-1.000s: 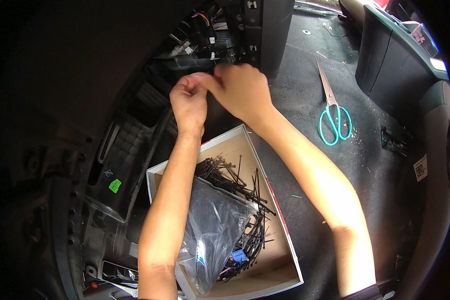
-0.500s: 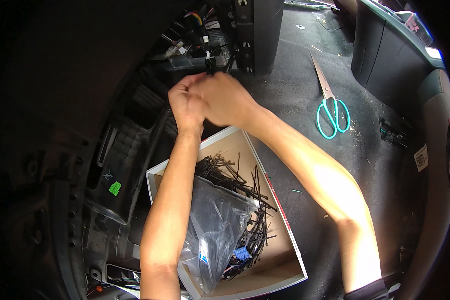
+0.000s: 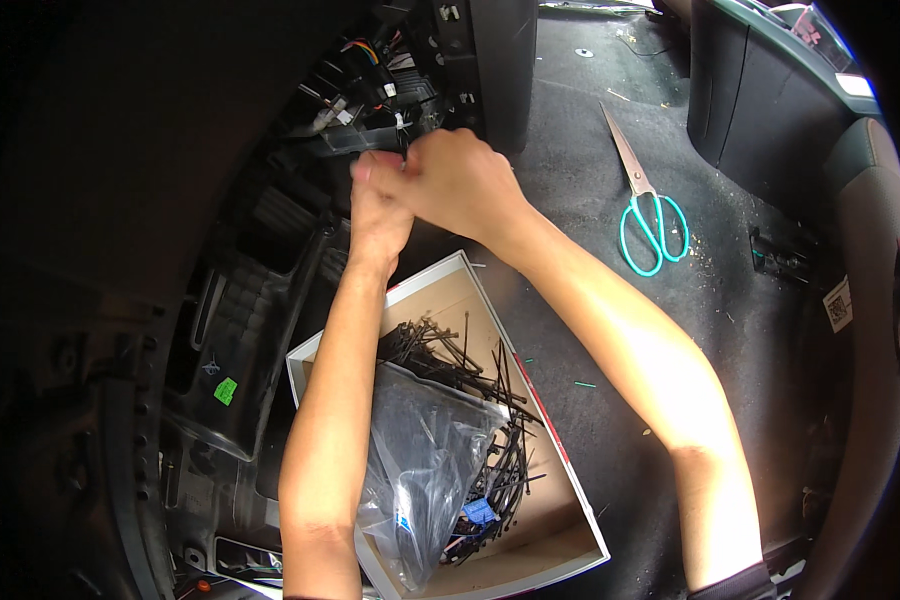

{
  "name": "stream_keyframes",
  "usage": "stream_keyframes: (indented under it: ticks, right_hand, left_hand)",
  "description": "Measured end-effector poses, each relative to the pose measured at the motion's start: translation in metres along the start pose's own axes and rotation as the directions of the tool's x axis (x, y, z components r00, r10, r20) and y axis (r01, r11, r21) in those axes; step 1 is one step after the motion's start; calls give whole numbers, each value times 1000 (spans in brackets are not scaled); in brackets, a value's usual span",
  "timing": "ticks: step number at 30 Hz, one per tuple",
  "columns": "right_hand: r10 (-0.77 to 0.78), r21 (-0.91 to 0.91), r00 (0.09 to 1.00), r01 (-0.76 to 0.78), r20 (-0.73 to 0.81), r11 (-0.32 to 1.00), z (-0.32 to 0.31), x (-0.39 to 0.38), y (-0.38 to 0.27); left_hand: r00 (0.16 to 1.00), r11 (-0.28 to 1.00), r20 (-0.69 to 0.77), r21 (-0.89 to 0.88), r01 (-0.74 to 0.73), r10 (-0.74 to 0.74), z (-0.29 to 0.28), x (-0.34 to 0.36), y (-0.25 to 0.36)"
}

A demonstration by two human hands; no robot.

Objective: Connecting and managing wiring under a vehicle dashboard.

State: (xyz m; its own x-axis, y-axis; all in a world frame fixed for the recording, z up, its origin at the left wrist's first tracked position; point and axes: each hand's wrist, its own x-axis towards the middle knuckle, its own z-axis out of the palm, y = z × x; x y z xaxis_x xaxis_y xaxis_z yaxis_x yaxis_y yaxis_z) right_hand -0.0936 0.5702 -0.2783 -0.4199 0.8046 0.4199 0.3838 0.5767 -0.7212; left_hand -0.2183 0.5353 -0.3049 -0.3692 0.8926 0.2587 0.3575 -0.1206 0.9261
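Note:
My left hand (image 3: 382,205) and my right hand (image 3: 465,185) meet in front of the opened lower dashboard, fingers curled and closed. The right crosses over the left, touching it by the left thumb. A thin dark strand, like a wire bundle (image 3: 403,142), runs down between them from a white piece; what each grips is hidden behind my fingers. Under my left forearm lies a white-rimmed cardboard box (image 3: 570,490) with loose black cable ties (image 3: 510,470) and a clear plastic bag (image 3: 420,450) of dark contents.
Scissors with teal handles (image 3: 640,205) lie on the dark car floor (image 3: 610,310) to the right. Coloured wires and connectors (image 3: 365,60) hang in the dashboard opening. A black console (image 3: 750,90) and a seat edge (image 3: 870,250) stand at the right; black trim with a green sticker (image 3: 225,391) is at the left.
The whole view has shifted slightly, so the scene sits a little further left. My right hand has moved slightly right and up against my left, and the dark strand between them shows more.

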Motion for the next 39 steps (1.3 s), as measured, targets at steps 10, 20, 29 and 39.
stream_keyframes:
  ticks: [10,20,29,39]
  right_hand:
    - [-174,-87,972,189,160,978,-21,10,38]
    - [-131,-135,985,145,109,980,-24,21,70]
    - [-385,-61,848,434,364,899,-42,18,52]
    - [-399,194,890,361,221,912,-19,1,45]
  left_hand:
    - [983,998,173,-43,-50,56,-1,8,-13]
    - [926,930,378,-341,137,2,-9,5,-4]
    - [973,993,226,-115,-28,53,-4,9,-10]
    - [967,892,156,377,-248,203,-2,18,-30]
